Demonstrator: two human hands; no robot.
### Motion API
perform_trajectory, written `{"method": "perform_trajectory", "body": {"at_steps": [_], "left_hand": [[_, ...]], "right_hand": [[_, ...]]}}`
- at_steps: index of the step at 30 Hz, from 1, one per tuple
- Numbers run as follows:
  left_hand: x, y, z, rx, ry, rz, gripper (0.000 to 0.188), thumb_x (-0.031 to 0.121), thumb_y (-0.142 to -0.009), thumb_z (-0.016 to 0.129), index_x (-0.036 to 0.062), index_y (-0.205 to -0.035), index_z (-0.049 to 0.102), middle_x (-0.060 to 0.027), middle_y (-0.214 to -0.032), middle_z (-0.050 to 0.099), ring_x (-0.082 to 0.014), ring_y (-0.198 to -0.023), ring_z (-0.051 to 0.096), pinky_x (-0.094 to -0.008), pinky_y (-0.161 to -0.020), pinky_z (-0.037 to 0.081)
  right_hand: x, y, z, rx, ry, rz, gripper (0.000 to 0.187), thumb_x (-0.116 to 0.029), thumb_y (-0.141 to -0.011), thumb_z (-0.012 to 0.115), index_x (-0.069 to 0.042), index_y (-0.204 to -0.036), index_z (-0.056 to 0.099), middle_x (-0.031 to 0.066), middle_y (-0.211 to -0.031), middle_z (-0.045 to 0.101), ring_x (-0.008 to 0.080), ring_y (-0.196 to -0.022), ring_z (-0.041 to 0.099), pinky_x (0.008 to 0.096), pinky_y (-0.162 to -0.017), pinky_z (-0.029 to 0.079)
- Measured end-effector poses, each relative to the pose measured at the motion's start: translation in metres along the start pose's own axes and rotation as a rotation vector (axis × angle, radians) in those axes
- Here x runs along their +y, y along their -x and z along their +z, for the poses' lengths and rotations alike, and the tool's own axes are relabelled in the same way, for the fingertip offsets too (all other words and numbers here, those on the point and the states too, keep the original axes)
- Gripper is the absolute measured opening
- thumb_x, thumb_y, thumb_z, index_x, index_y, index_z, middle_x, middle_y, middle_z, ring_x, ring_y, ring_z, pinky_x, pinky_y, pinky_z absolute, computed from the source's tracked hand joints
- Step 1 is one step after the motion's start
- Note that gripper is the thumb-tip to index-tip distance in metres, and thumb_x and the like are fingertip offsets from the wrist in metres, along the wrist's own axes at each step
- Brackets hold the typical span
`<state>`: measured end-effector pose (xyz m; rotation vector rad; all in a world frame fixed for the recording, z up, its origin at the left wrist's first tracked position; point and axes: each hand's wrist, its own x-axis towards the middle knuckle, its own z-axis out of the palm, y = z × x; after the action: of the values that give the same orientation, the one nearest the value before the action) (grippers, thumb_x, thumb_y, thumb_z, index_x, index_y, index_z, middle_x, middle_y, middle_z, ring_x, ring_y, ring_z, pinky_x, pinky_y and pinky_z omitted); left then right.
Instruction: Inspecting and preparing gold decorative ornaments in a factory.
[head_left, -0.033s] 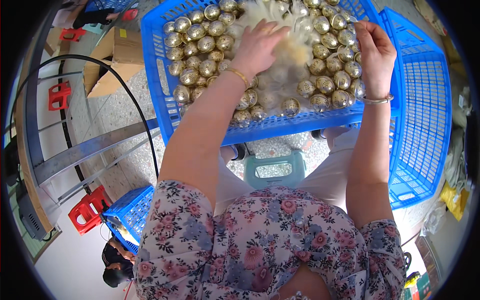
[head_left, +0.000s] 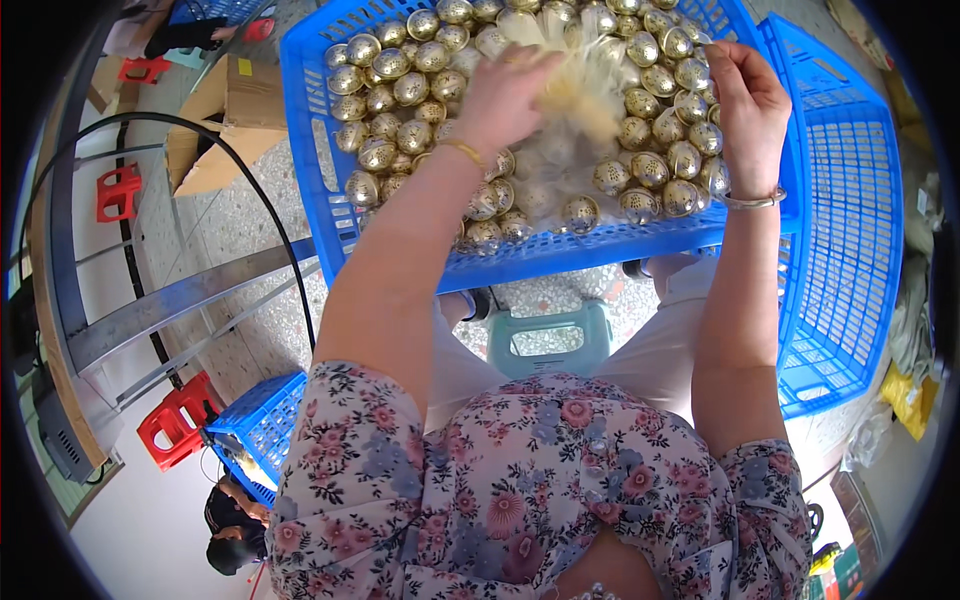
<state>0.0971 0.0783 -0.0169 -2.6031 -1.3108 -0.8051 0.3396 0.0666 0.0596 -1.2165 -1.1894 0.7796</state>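
Observation:
A blue plastic basket (head_left: 335,215) in front of me holds many gold, egg-shaped metal balls pierced with small holes (head_left: 411,88). Among them lies a loose heap of pale, cream-white feathers (head_left: 580,95). My left hand (head_left: 505,100), slightly blurred, reaches over the feathers with fingers stretched apart; its fingertips are partly lost among them. Above the basket's right side, my right hand (head_left: 755,100) is closed in a pinch at thumb and forefinger. A small, clear-looking bit shows at its fingertips, too small to name.
Another blue basket (head_left: 850,250) stands on its side at the right. Below the full basket is a pale green stool (head_left: 550,340). At the left are a cardboard box (head_left: 240,100), red stools (head_left: 175,420), a metal frame (head_left: 180,300) and a seated person (head_left: 235,525) beside a blue basket.
My left hand has shifted slightly left, and the feathers by its fingers now fan out differently. The right hand stays nearly still.

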Motion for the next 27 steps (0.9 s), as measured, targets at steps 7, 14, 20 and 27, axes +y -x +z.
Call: {"method": "perform_trajectory", "body": {"at_steps": [7,14,20,27], "left_hand": [[-0.087,0.060,-0.028,-0.480,-0.099,-0.623,0.031,0.026,-0.074,0.062,0.0105,-0.100,0.061,-0.0170,-0.089,0.060,-0.0304,-0.089,0.057,-0.0395,-0.076,0.047],[-0.067,0.099,-0.035,-0.555,-0.032,-0.470,0.043,0.037,-0.064,0.067,0.0190,-0.103,0.060,-0.0099,-0.089,0.061,-0.0314,-0.092,0.054,-0.0411,-0.078,0.045],[-0.032,0.077,-0.028,-0.835,-0.083,-0.451,0.060,0.026,-0.058,0.071,0.0185,-0.114,0.051,-0.0091,-0.098,0.058,-0.0281,-0.097,0.053,-0.0403,-0.082,0.043],[-0.022,0.074,-0.011,-0.819,-0.151,-0.274,0.061,0.027,-0.057,0.072,0.0140,-0.112,0.050,-0.0076,-0.103,0.057,-0.0273,-0.100,0.051,-0.0406,-0.089,0.037]], "right_hand": [[0.004,-0.001,0.007,-0.036,0.046,-0.035,0.009,-0.009,-0.082,0.061,-0.004,-0.090,0.064,-0.0072,-0.071,0.055,-0.0015,-0.061,0.043,0.0133,-0.052,0.033],[-0.003,0.013,0.026,-0.144,0.075,-0.067,0.007,-0.008,-0.079,0.062,-0.002,-0.082,0.063,-0.0042,-0.062,0.055,0.0011,-0.057,0.047,0.0171,-0.051,0.039],[-0.004,0.002,0.004,-0.051,-0.023,0.007,0.008,-0.008,-0.082,0.061,-0.002,-0.087,0.063,-0.0068,-0.066,0.053,-0.0004,-0.057,0.043,0.0145,-0.050,0.033],[0.001,0.004,0.015,-0.076,-0.050,-0.018,0.008,-0.009,-0.082,0.061,-0.002,-0.087,0.063,-0.0069,-0.066,0.053,-0.0003,-0.057,0.042,0.0145,-0.049,0.032]]}}
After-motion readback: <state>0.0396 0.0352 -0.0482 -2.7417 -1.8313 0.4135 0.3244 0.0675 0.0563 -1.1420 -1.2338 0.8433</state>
